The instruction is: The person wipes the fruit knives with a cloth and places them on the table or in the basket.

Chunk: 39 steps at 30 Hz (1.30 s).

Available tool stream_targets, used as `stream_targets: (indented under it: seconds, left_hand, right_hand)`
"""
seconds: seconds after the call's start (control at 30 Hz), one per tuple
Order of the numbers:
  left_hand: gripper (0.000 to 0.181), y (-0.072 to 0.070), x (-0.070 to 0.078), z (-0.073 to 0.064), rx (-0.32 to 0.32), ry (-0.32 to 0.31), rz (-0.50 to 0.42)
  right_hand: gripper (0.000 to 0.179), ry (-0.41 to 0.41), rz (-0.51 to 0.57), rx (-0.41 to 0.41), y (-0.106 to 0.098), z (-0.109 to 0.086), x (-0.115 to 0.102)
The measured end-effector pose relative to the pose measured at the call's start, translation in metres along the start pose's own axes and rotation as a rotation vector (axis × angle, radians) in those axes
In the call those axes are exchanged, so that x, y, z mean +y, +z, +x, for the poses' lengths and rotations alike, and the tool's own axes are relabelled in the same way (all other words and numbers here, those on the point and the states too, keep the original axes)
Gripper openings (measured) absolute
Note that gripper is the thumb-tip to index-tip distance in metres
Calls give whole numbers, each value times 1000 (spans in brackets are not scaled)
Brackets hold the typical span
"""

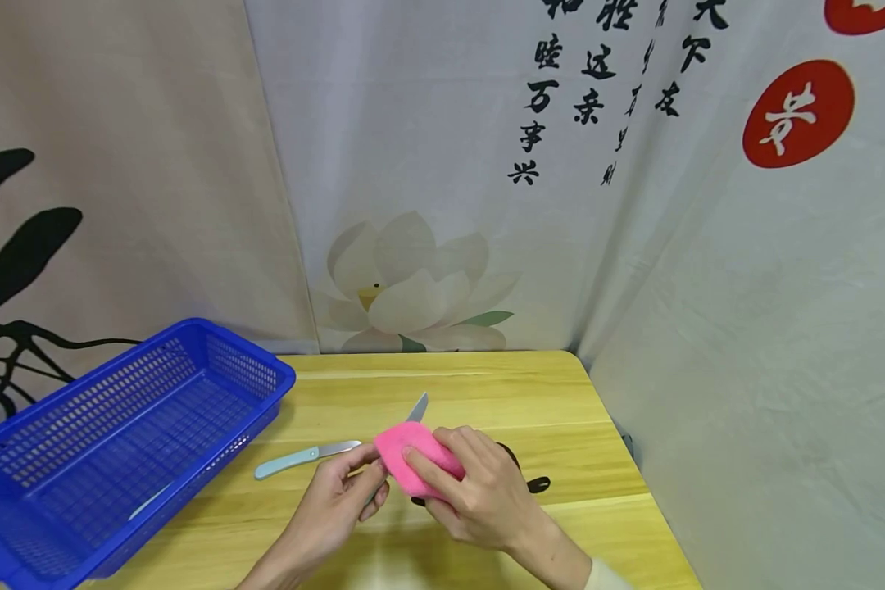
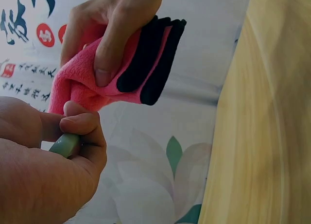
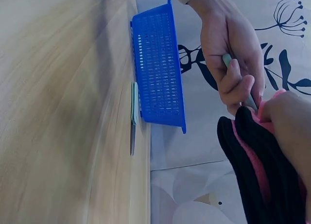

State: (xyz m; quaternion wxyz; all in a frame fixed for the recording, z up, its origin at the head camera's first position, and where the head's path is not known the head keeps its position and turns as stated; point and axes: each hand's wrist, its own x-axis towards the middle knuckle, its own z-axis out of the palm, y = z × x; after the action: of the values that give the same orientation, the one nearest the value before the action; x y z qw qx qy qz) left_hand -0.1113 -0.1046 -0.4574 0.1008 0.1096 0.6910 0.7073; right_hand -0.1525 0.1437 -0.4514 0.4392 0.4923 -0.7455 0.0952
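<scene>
My left hand point(image 1: 339, 492) grips the light green handle point(image 2: 65, 145) of a small knife, whose blade tip point(image 1: 418, 407) sticks out beyond a pink cloth point(image 1: 416, 455) in the head view. That folded cloth with black edging point(image 2: 154, 63) is held by my right hand point(image 1: 487, 492), thumb and fingers pressing it around the blade. The middle of the blade is hidden under the cloth. On the table, left of both hands, lies a second knife point(image 1: 288, 463) with a light blue-green handle.
A blue mesh basket point(image 1: 199, 483) stands at the table's left side, with a thin pale strip point(image 1: 149, 501) inside it, too small to identify. The wooden table point(image 1: 597, 459) ends at a printed curtain point(image 1: 428, 123) behind and on the right.
</scene>
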Motion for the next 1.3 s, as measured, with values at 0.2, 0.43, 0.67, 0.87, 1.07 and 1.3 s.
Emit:
stream_targets:
  seconds: [0.2,0.43,0.67,0.87,1.07,1.3]
  left_hand:
    - [37,-1,-1,0,-25,37,-2]
    - [34,-2,1,-1,-20,-6,3]
    - [33,-3,-1,-2,-38,10,-1]
    - [32,-3,-1,-3,-52,14,-10]
    - [34,-3,3,-3,-7,-15,-3]
    - [34,-4,5,-1,67,-54,-15]
  right_hand:
    - [38,17,-8,-2,3,0,2]
    - [37,109,-42,-20,2,-3,15]
    - [37,199,-72,-36,3,-5,34]
    - [45,279,-108,-45,1,-9,47]
    - [42,375,-101,13,-3,-13,50]
    - [37,225,-9,84,-1,-3,28]
